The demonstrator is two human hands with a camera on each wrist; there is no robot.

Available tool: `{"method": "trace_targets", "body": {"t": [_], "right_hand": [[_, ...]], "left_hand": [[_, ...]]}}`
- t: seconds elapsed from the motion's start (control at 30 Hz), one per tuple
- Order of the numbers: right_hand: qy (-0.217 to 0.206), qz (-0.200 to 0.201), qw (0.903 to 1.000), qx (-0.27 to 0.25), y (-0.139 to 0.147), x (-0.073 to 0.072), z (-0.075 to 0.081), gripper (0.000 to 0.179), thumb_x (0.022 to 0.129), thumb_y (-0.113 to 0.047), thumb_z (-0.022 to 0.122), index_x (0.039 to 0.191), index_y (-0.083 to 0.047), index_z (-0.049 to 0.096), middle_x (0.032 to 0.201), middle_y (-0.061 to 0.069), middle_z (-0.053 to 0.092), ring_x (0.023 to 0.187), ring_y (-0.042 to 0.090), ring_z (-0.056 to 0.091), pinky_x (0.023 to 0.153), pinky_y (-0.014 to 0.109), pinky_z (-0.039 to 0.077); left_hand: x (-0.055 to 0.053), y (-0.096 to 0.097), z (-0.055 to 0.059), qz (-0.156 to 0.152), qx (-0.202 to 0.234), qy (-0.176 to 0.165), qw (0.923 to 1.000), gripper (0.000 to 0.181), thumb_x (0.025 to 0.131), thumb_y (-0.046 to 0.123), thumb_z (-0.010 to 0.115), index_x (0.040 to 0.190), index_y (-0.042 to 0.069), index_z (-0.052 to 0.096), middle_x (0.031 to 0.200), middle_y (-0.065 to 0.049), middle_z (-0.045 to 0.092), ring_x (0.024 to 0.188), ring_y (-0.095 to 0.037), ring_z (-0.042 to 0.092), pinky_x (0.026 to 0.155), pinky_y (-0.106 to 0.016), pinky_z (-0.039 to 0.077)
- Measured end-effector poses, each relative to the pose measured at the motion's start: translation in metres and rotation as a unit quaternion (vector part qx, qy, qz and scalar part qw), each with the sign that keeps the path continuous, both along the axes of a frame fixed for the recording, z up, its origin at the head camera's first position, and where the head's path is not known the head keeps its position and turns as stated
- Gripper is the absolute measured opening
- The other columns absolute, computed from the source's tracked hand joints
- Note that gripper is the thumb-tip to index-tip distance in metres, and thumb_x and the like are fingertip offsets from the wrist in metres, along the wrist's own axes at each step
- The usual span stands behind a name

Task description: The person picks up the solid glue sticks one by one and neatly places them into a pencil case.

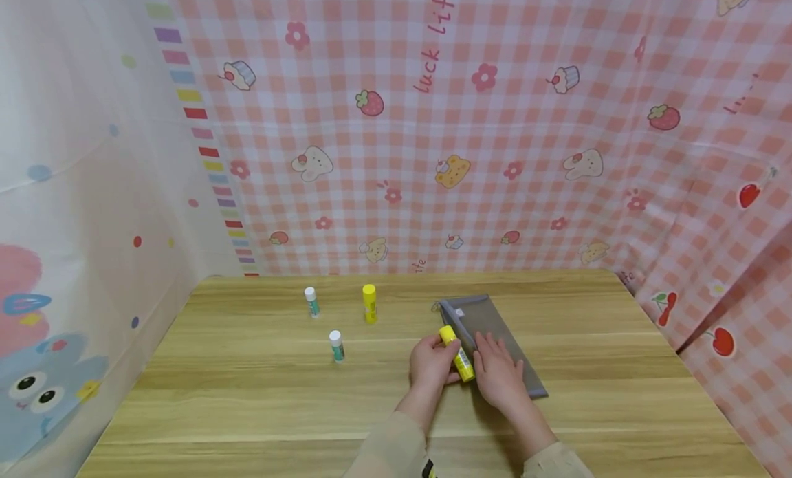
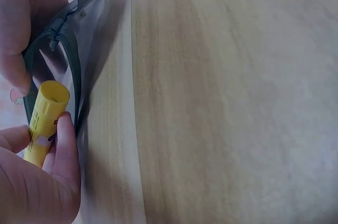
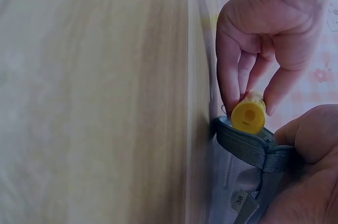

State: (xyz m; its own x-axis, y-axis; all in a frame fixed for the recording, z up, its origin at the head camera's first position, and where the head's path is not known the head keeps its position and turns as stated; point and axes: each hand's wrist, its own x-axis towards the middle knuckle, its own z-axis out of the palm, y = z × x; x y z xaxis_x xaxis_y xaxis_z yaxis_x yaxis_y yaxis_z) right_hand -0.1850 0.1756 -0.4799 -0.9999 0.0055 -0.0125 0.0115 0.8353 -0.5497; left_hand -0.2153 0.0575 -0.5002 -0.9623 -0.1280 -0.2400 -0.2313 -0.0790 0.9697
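My left hand (image 1: pixel 431 362) pinches a yellow glue stick (image 1: pixel 464 365) between thumb and fingers. One end of the stick points at the mouth of a grey mesh zip pouch (image 1: pixel 491 318). My right hand (image 1: pixel 498 376) lies over the pouch and grips its rim beside the zip, with the thumb at the edge. In the left wrist view the mouth gapes around the upper part of the glue stick (image 2: pixel 46 109). The right wrist view shows the round yellow end (image 3: pixel 249 117) right at the zip edge, above a small tag (image 3: pixel 239 200) marked 38.
On the wooden table (image 1: pixel 247 395), left of the hands, another yellow glue stick (image 1: pixel 370 305) stands near two smaller white-capped green glue sticks (image 1: pixel 312 303), (image 1: pixel 337 347). A pink checked curtain (image 1: pixel 408 134) hangs behind the table's far edge.
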Motion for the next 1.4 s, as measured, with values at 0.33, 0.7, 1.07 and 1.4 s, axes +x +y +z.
{"method": "trace_targets", "body": {"t": [0.33,0.7,1.07,1.4], "right_hand": [[0.008,0.002,0.9999,-0.007,-0.0022,-0.0003,0.0016,0.046,0.105,-0.015,0.038,0.147,0.004,0.04,0.151,0.029,0.034,0.14,0.051,0.024,0.104,0.08,0.011],[0.008,0.002,1.0,-0.004,-0.0016,-0.0001,0.0035,0.044,0.106,-0.014,0.038,0.147,0.003,0.041,0.151,0.029,0.035,0.14,0.05,0.025,0.103,0.08,0.014],[0.02,0.003,0.9998,-0.008,-0.0003,0.001,0.0035,0.044,0.105,-0.013,0.038,0.146,0.004,0.042,0.149,0.03,0.036,0.139,0.051,0.026,0.102,0.081,0.016],[0.034,-0.001,0.9994,-0.008,0.0005,0.0027,-0.0004,0.043,0.105,-0.012,0.04,0.144,0.004,0.045,0.149,0.03,0.037,0.138,0.051,0.028,0.102,0.082,0.016]], "left_hand": [[-0.0061,0.0026,-0.0012,0.0,-0.045,0.005,0.999,0.031,0.086,0.012,0.075,0.111,-0.004,0.067,0.086,-0.008,0.066,0.057,-0.018,0.066,0.048,-0.032,0.059],[-0.0093,0.0068,0.0007,0.0,-0.131,0.011,0.9913,0.032,0.082,0.019,0.08,0.106,0.0,0.069,0.087,-0.005,0.068,0.048,-0.017,0.064,0.042,-0.027,0.055],[-0.0081,0.0087,0.0032,0.0,-0.142,0.012,0.9898,0.033,0.081,0.019,0.081,0.105,0.001,0.069,0.09,-0.005,0.069,0.046,-0.015,0.062,0.041,-0.027,0.055],[-0.0055,0.0072,0.0049,-0.015,-0.119,0.0,0.9928,0.038,0.082,0.014,0.078,0.113,-0.003,0.065,0.065,-0.003,0.063,0.05,-0.016,0.065,0.043,-0.028,0.056]]}}
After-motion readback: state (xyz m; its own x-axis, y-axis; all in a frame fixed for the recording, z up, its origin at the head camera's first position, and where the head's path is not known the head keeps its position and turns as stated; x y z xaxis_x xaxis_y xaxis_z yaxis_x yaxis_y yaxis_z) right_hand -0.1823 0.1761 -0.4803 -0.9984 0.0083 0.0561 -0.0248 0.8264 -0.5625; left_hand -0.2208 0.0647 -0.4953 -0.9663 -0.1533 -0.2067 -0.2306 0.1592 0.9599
